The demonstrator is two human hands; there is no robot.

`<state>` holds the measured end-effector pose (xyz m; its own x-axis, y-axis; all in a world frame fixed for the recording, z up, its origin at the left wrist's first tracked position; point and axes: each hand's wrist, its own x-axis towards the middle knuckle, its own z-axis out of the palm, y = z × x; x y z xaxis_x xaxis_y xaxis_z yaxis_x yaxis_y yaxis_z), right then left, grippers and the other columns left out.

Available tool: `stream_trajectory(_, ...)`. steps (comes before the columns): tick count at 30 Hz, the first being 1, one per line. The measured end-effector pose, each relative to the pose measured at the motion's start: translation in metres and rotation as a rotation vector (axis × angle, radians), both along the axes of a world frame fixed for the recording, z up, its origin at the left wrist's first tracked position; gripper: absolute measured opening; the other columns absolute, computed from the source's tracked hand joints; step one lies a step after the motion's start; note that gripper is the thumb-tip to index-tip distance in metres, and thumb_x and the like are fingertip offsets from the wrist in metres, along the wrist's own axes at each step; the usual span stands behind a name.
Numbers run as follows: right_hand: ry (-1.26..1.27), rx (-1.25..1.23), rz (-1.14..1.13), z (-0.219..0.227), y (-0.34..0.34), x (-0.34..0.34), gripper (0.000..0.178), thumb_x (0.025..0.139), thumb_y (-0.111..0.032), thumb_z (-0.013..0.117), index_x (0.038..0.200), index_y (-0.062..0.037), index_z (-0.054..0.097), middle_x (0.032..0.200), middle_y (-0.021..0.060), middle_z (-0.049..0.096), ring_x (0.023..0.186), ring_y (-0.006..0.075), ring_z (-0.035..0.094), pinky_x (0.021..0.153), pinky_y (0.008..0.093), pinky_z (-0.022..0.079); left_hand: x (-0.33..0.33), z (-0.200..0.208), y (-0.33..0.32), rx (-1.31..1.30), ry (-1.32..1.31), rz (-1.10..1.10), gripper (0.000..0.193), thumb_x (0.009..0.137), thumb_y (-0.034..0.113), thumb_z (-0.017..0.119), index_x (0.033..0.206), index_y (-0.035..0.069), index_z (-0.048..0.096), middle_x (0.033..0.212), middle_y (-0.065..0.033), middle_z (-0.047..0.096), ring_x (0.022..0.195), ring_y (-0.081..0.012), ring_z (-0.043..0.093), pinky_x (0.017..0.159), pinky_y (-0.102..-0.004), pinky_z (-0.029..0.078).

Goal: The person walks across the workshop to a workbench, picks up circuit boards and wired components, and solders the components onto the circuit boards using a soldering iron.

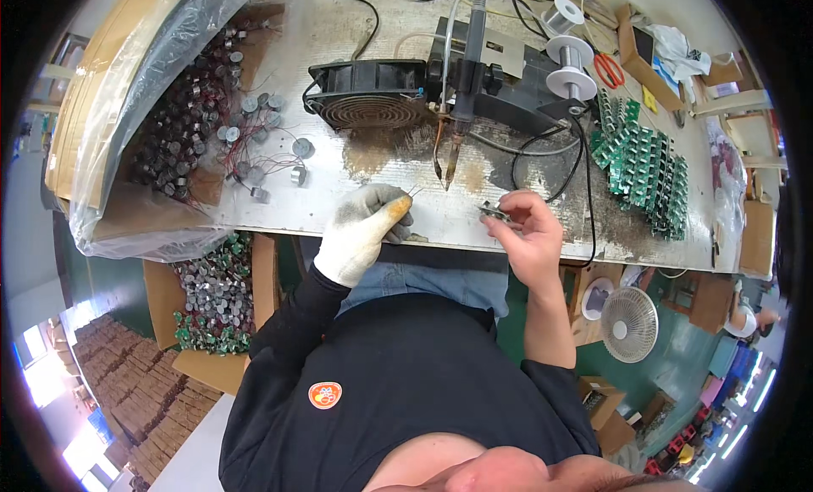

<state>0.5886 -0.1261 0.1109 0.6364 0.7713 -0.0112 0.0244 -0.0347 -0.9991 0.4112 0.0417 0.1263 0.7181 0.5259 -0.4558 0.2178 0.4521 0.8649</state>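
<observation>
My left hand [364, 221] wears a white work glove with an orange-stained thumb and is closed at the table's front edge. Thin wires [414, 190] stick out past its fingertips; whatever they are attached to is hidden in the glove. To the right, my bare right hand [532, 229] pinches a small circuit board [494, 211] between thumb and fingers. A gap separates the two hands. Beyond them, a soldering iron [451, 162] points tip down from its stand, with a thin feed tube [439, 153] beside it.
Loose round metal parts with red wires [246, 153] spill from a plastic-lined carton [110, 94] at left. A black fan [368, 94] stands at the back, near solder spools [569, 69]. Green circuit boards [644, 170] lie stacked at right. Another carton [264, 280] sits below left.
</observation>
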Motion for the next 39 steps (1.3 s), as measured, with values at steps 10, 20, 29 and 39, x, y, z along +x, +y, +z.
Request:
stream_trajectory(10, 0.326, 0.002, 0.026, -0.001, 0.023, -0.018, 0.025, 0.084, 0.006, 0.061, 0.107, 0.0050, 0.055, 0.094, 0.0071, 0.056, 0.076, 0.0142, 0.064, 0.056, 0.0228, 0.051, 0.010, -0.002, -0.010, 0.147, -0.047, 0.027, 0.029, 0.089, 0.022, 0.065, 0.096, -0.006, 0.062, 0.077, -0.0029, 0.060, 0.068, -0.0066, 0.054, 0.062, -0.0218, 0.046)
stream_trajectory(20, 0.383, 0.026, 0.068, -0.004, 0.032, -0.024, 0.037, 0.085, 0.005, 0.061, 0.120, 0.0060, 0.051, 0.095, 0.0089, 0.055, 0.070, 0.0144, 0.066, 0.050, 0.0213, 0.052, 0.025, -0.009, -0.012, 0.107, 0.036, -0.021, 0.021, 0.085, 0.016, 0.064, 0.089, -0.005, 0.064, 0.078, -0.0060, 0.065, 0.069, -0.0079, 0.057, 0.062, -0.0229, 0.046)
stream_trajectory(29, 0.375, 0.045, 0.046, -0.003, 0.030, -0.029, 0.036, 0.084, 0.007, 0.061, 0.118, 0.0053, 0.052, 0.097, 0.0094, 0.054, 0.074, 0.0162, 0.067, 0.056, 0.0216, 0.054, 0.025, -0.015, -0.011, 0.124, 0.008, 0.002, 0.020, 0.084, 0.016, 0.065, 0.087, -0.004, 0.064, 0.075, -0.0041, 0.062, 0.068, -0.0073, 0.055, 0.061, -0.0231, 0.045)
stream_trajectory(39, 0.341, 0.128, 0.005, -0.003, 0.034, -0.033, 0.036, 0.081, 0.011, 0.062, 0.115, 0.0057, 0.050, 0.097, 0.0102, 0.055, 0.074, 0.0158, 0.066, 0.060, 0.0224, 0.056, 0.025, -0.009, -0.010, 0.088, 0.038, 0.026, 0.021, 0.083, 0.017, 0.066, 0.087, -0.003, 0.063, 0.076, -0.0047, 0.063, 0.068, -0.0075, 0.056, 0.061, -0.0228, 0.045)
